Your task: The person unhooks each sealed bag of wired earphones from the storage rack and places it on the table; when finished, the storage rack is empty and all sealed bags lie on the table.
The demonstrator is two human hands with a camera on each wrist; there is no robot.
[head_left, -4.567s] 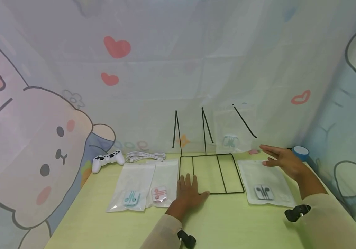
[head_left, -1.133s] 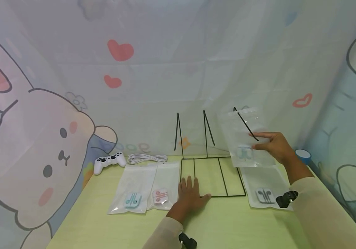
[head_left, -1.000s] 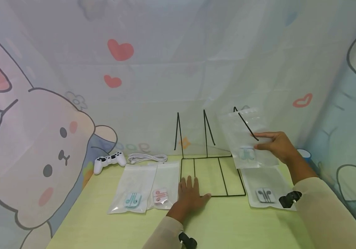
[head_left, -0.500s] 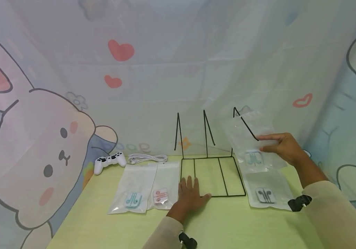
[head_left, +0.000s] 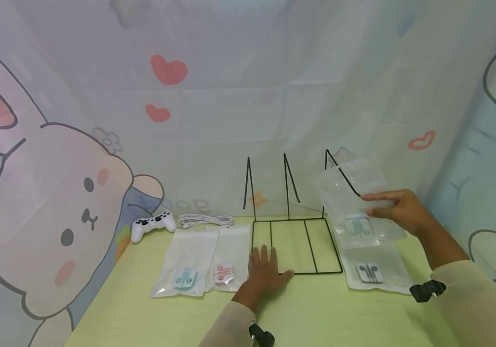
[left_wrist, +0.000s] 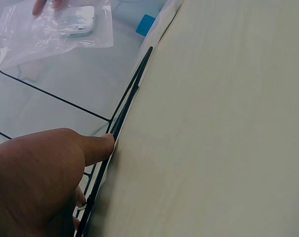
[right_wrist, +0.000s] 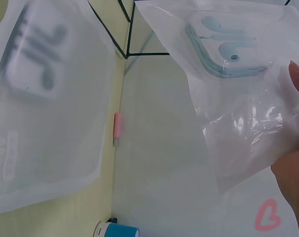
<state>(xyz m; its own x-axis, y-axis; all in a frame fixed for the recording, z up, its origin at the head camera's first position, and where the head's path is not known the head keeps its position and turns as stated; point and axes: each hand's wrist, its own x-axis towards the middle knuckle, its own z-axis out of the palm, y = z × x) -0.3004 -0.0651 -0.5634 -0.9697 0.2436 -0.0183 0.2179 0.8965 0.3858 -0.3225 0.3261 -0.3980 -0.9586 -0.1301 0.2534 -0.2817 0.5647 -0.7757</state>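
A black wire display rack (head_left: pixel 311 248) with three upright hooks stands on the pale green table. My left hand (head_left: pixel 265 274) rests with spread fingers on the front left of its base; in the left wrist view the thumb (left_wrist: pixel 97 148) lies against the front bar. Between thumb and fingers, my right hand (head_left: pixel 404 212) pinches a clear zip bag (head_left: pixel 332 193) holding a teal earphone case (head_left: pixel 359 227). The bag overlaps the rack's right hook (head_left: pixel 349 180), and my index fingertip is right at the hook's front tip. In the right wrist view the bag (right_wrist: pixel 248 128) is tilted.
Right of the rack lies a bag (head_left: pixel 393 265) with dark earphones. Two more bags, one with teal earphones (head_left: pixel 185 278) and one with pink earphones (head_left: pixel 223 273), lie left. Behind them are a white game controller (head_left: pixel 152 224) and a coiled white cable (head_left: pixel 204 220).
The right hand, earlier beside the hanging bag with nothing in it, now grips the bag. The bag has moved right and down along the hook toward its tip. The left hand has stayed put.
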